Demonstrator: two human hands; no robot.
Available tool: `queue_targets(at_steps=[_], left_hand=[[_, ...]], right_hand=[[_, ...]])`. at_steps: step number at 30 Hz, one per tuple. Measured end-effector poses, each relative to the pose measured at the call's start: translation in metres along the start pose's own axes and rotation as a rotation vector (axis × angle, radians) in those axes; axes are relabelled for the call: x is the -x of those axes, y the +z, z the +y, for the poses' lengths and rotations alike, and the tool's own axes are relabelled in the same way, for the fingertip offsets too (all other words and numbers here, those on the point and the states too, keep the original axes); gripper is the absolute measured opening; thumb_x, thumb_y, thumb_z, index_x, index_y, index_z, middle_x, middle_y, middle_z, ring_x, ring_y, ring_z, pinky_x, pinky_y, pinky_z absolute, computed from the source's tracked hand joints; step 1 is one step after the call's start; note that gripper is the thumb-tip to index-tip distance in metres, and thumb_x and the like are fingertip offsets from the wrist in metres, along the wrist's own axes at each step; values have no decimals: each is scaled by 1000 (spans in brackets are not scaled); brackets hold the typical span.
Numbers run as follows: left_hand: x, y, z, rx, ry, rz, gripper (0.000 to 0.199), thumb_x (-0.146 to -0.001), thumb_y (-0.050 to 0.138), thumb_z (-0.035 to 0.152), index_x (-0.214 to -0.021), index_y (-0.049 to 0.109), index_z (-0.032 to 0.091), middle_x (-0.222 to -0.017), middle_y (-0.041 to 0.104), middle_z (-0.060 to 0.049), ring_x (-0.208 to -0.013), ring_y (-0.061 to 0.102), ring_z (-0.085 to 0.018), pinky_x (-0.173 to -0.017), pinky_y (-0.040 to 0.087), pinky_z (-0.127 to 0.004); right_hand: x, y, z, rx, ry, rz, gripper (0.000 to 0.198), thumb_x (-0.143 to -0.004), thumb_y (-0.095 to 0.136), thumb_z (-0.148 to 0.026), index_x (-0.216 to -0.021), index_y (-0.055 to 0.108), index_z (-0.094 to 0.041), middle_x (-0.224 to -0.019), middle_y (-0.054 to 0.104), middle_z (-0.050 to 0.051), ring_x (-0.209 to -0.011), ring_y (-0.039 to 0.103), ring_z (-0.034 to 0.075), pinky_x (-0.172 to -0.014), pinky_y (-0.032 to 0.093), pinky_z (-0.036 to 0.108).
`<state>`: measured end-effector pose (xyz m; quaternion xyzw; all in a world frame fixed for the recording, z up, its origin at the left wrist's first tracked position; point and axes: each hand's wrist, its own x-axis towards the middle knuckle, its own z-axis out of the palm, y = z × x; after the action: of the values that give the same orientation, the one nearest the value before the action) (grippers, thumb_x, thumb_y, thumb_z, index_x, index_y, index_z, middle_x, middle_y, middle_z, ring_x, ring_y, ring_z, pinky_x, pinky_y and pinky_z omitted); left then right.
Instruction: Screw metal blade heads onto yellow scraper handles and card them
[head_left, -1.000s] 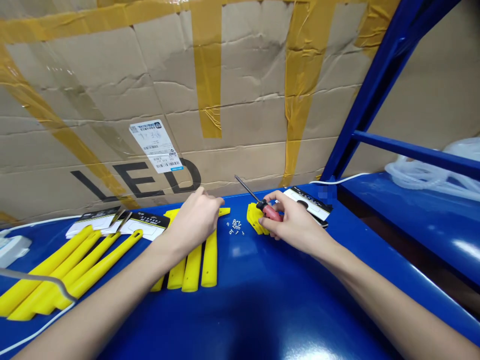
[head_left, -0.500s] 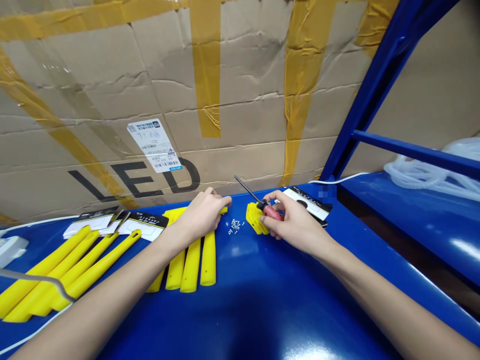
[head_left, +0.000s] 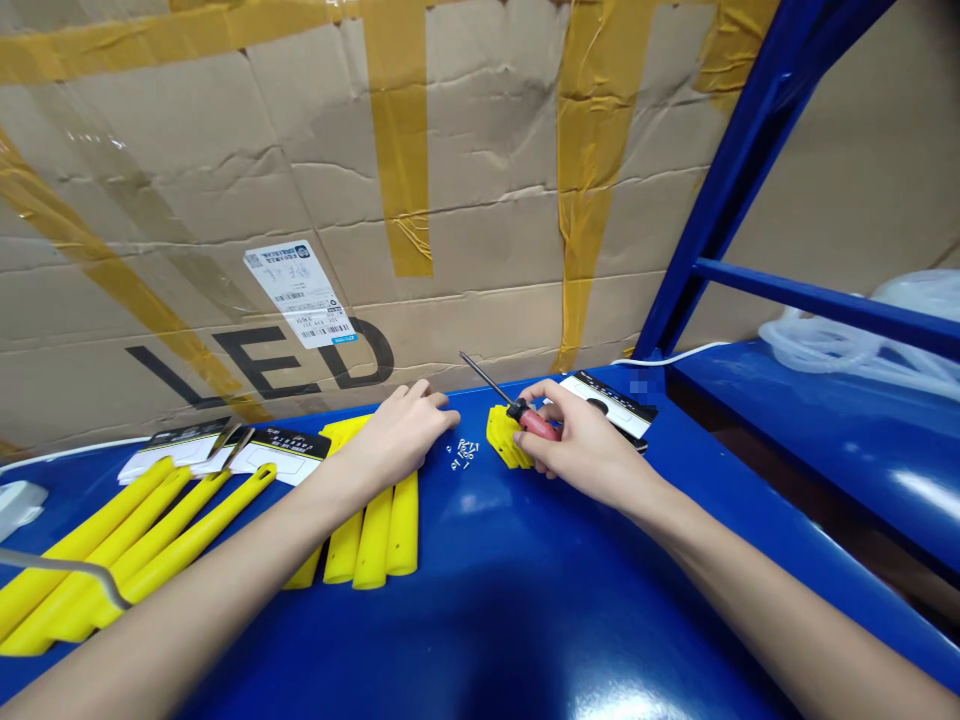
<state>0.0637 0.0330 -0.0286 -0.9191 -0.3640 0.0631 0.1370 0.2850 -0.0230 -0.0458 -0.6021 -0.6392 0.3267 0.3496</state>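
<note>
My left hand (head_left: 409,425) rests with bent fingers over the far end of a yellow handle (head_left: 403,525), the rightmost in a row of yellow handles (head_left: 371,545). Its fingertips are hidden behind the hand. My right hand (head_left: 574,435) is closed around the red grip of a screwdriver (head_left: 540,423). The dark shaft points up and to the left. Below the grip lies a small stack of flat yellow pieces (head_left: 502,437), partly covered by my right fingers. Between my hands, several small screws (head_left: 463,453) lie loose on the blue table (head_left: 465,640).
At the left, more yellow handles (head_left: 142,540) with metal tips lie beside printed cards (head_left: 285,450). Further cards (head_left: 622,405) lie behind my right hand. A large cardboard box (head_left: 495,230) stands along the back. A blue frame post (head_left: 712,210) rises at the right.
The rightmost yellow handle under my left hand has moved left, against the row beside it. My right hand still holds the screwdriver in much the same pose. The view has shifted slightly.
</note>
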Motion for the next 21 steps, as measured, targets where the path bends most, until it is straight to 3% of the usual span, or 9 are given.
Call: queue_targets(at_steps=[15, 21], left_hand=[[5, -1, 13, -97, -8, -59, 35, -82, 47, -3, -97, 76, 9, -124, 68, -21, -115, 55, -32, -86, 47, -39], [0, -1, 8, -165, 44, -27, 31, -90, 47, 3, -95, 76, 12, -132, 64, -19, -122, 50, -35, -89, 42, -43]], right_hand=[[1, -1, -1, -31, -4, -15, 31, -79, 62, -16, -107, 52, -23, -75, 62, -3, -55, 58, 12, -54, 45, 24], [0, 0, 2, -17, -21, -3, 31, -79, 62, -15, -107, 53, -23, -76, 63, -3, -54, 59, 12, -52, 45, 24]])
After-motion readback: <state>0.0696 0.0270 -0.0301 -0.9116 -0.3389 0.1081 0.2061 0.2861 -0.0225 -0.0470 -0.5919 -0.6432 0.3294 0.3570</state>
